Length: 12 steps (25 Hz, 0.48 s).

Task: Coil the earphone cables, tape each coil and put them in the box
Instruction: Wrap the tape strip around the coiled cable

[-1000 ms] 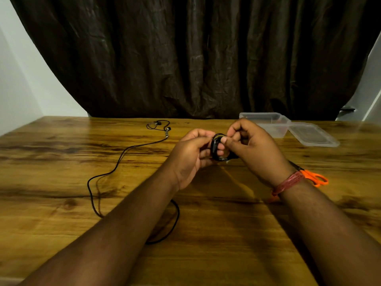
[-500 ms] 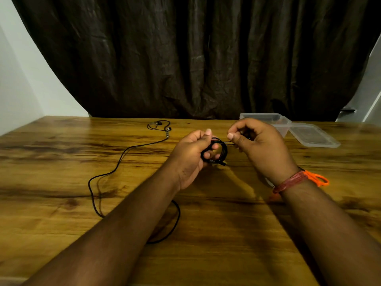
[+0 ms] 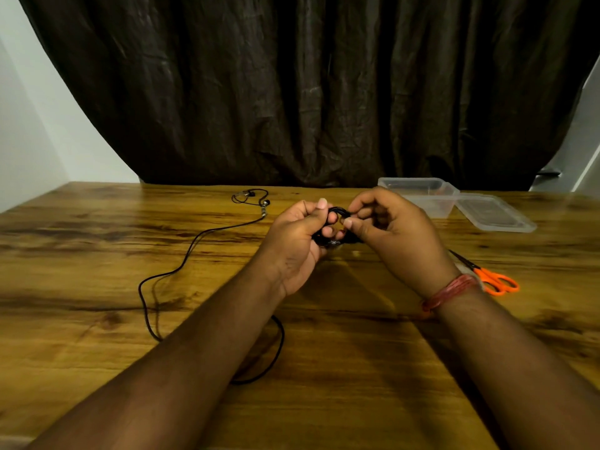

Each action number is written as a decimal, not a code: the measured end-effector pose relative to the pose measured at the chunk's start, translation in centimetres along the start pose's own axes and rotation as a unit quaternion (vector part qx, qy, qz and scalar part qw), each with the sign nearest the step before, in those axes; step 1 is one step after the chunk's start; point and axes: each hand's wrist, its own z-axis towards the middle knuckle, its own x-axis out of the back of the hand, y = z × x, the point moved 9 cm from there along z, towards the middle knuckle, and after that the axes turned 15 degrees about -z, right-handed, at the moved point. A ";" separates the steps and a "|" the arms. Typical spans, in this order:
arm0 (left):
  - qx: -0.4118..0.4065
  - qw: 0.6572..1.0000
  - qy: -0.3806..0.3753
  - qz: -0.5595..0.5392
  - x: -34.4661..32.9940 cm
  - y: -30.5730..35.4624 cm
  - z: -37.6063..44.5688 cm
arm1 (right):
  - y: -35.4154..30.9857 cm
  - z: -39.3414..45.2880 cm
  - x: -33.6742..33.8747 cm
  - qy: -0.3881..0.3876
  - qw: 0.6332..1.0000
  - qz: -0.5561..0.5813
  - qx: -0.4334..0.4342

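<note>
A small black coil of earphone cable (image 3: 336, 212) is held over the middle of the wooden table (image 3: 97, 319). My left hand (image 3: 297, 245) grips the coil from the left, fingers curled round it. My right hand (image 3: 394, 237) pinches the coil's right side between thumb and forefinger. Most of the coil is hidden by my fingers. A second black earphone (image 3: 194, 241) lies uncoiled on the left, its earbuds (image 3: 250, 193) near the table's back edge. The clear plastic box (image 3: 418, 193) stands open at the back right.
The box's clear lid (image 3: 493, 216) lies flat to the right of the box. Orange-handled scissors (image 3: 493, 279) lie behind my right wrist. A dark curtain hangs behind the table. The loose cable loops under my left forearm.
My right hand had drawn a cable strand out to the right, then came back to the coil. Both hands now meet on it again, a little higher than before.
</note>
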 end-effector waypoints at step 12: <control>-0.117 0.926 -0.060 0.354 -1.1 1.4 -0.6 | -0.3 0.0 0.4 -0.018 0.996 -0.076 0.050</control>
